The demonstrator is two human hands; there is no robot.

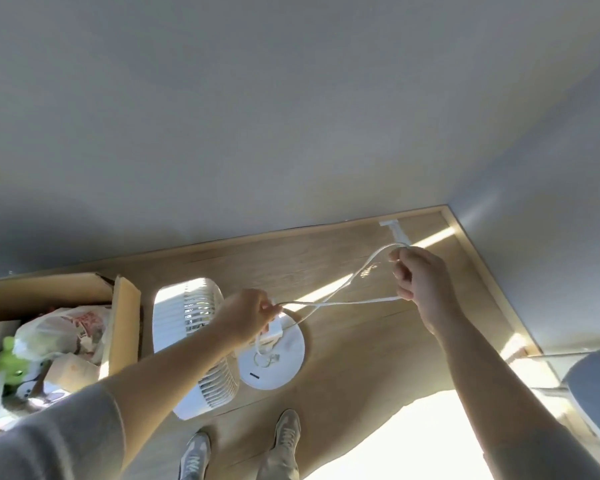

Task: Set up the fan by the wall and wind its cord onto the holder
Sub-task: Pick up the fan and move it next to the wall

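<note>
A white fan (184, 313) stands on the wooden floor near the wall, its round base (284, 362) to the right of the grille. Its white cord (347, 301) runs as a loop between both hands above the base. My left hand (246, 317) pinches the cord close to the fan's neck. My right hand (420, 278) holds the loop's far end, stretched out to the right. More cord lies coiled on the base (265, 358). A holder for the cord cannot be made out.
An open cardboard box (122, 306) with a plastic bag (63, 330) and a green toy (11, 362) sits at the left against the wall. A white strip (394, 232) lies near the room's corner. A grey rounded object (596, 389) is at right. My shoes (286, 431) stand below the fan.
</note>
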